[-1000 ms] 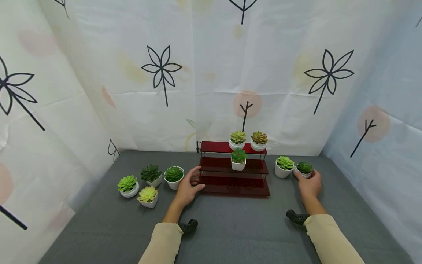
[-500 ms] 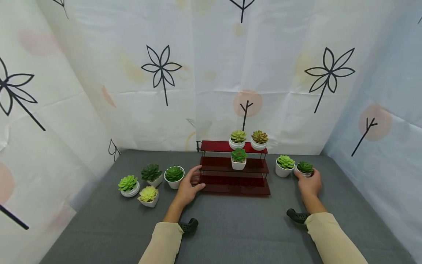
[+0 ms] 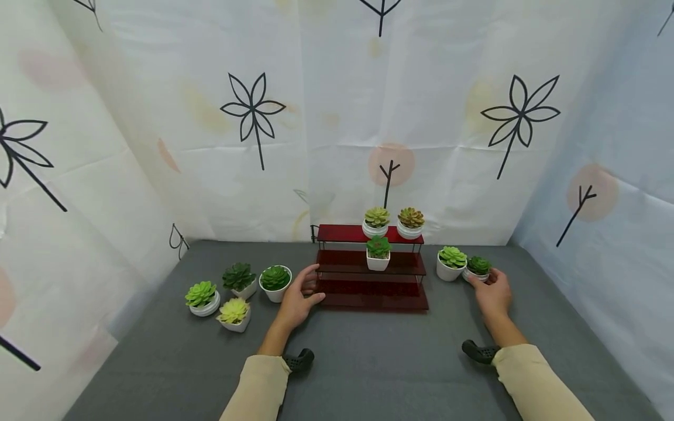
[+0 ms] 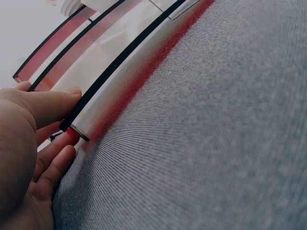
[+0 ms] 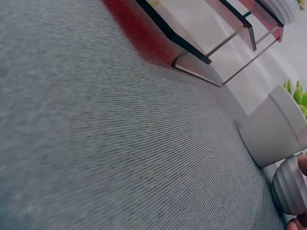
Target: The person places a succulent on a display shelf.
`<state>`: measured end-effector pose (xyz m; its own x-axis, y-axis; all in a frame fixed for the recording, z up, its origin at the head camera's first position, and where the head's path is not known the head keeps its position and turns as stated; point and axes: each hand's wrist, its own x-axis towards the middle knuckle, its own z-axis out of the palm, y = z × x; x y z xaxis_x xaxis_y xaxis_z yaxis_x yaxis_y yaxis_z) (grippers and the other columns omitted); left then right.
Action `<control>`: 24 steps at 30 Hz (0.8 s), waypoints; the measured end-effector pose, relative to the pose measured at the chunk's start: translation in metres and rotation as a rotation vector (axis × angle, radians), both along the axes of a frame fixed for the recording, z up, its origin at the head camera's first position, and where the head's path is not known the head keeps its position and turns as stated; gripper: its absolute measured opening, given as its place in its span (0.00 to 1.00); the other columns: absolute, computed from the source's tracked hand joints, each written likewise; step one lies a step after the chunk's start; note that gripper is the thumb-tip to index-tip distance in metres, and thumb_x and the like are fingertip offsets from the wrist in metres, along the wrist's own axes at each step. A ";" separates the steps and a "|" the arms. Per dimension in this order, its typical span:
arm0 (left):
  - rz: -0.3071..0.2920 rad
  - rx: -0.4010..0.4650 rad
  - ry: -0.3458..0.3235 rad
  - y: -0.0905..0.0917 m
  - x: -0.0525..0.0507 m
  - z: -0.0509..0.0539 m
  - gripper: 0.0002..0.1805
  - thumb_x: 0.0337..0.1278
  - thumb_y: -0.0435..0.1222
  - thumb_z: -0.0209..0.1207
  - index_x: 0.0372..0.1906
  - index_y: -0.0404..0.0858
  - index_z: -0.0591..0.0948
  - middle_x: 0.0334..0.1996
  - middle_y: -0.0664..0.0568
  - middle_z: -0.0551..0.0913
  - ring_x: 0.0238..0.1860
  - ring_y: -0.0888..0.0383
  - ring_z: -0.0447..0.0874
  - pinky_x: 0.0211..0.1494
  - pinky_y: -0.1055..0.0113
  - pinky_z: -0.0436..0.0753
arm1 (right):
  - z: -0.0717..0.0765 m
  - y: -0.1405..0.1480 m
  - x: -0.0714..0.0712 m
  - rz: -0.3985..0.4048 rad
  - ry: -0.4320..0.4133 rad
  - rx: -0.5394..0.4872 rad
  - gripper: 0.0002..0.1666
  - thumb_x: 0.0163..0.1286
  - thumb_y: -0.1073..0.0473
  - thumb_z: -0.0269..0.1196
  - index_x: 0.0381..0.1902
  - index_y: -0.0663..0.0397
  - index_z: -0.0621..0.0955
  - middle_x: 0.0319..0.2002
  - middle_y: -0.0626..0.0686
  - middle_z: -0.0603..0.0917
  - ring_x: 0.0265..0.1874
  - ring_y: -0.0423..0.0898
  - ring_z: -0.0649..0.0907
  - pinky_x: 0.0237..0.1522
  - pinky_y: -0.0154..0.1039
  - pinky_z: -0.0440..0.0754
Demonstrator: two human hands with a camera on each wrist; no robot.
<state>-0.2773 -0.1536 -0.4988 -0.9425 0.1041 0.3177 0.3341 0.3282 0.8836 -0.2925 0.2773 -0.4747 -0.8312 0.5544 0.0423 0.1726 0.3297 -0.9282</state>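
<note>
Succulent point(image 3: 478, 266) in right fingers point(image 3: 497, 277) shifted left over grey cloth point(image 3: 379, 356); left fingers point(image 4: 57, 168) hold rack point(image 3: 368, 302).

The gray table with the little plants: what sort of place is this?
Perhaps a staged display corner: creased printed sheets behind and on both sides, a gray tabletop, and a red tiered stand among small potted succulents.

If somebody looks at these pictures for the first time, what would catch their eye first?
Probably the red three-tier shelf at the back of the grey table, bearing three potted succulents. Next, the left hand grips the shelf's left end, while the right hand holds a small potted green plant to the shelf's right.
</note>
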 end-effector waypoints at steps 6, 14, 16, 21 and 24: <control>0.000 -0.003 0.004 0.000 -0.001 -0.002 0.39 0.54 0.27 0.67 0.70 0.49 0.68 0.58 0.41 0.77 0.52 0.46 0.78 0.56 0.49 0.75 | 0.001 0.001 -0.007 0.003 -0.014 -0.007 0.43 0.68 0.53 0.63 0.73 0.66 0.58 0.66 0.69 0.66 0.64 0.62 0.66 0.62 0.55 0.66; -0.002 -0.002 0.010 0.000 -0.002 -0.002 0.38 0.54 0.26 0.67 0.70 0.49 0.69 0.58 0.41 0.77 0.51 0.46 0.78 0.56 0.50 0.75 | 0.002 0.001 -0.010 0.002 -0.029 0.025 0.41 0.69 0.53 0.62 0.72 0.68 0.59 0.65 0.70 0.66 0.63 0.63 0.66 0.62 0.57 0.65; -0.004 0.001 0.014 0.001 -0.002 -0.002 0.38 0.53 0.26 0.67 0.70 0.48 0.69 0.57 0.41 0.77 0.51 0.46 0.78 0.56 0.49 0.75 | 0.001 0.001 -0.008 -0.004 -0.027 0.034 0.42 0.69 0.53 0.63 0.71 0.68 0.61 0.64 0.70 0.67 0.62 0.63 0.67 0.61 0.57 0.66; 0.001 0.000 0.019 0.000 -0.001 -0.001 0.39 0.53 0.26 0.67 0.70 0.48 0.69 0.57 0.41 0.77 0.51 0.45 0.78 0.56 0.48 0.75 | 0.001 0.001 -0.001 0.008 -0.001 0.060 0.41 0.66 0.52 0.65 0.68 0.71 0.64 0.59 0.70 0.70 0.57 0.62 0.70 0.57 0.56 0.68; -0.002 -0.003 0.020 -0.001 0.000 -0.001 0.39 0.53 0.26 0.67 0.70 0.47 0.68 0.57 0.41 0.77 0.51 0.45 0.78 0.56 0.48 0.75 | 0.000 0.002 0.005 0.029 0.005 0.055 0.40 0.67 0.54 0.65 0.68 0.72 0.64 0.59 0.71 0.70 0.57 0.62 0.70 0.56 0.56 0.68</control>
<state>-0.2777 -0.1541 -0.4998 -0.9358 0.1075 0.3357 0.3521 0.3303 0.8757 -0.2877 0.2790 -0.4750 -0.8468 0.5265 0.0762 0.1577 0.3852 -0.9093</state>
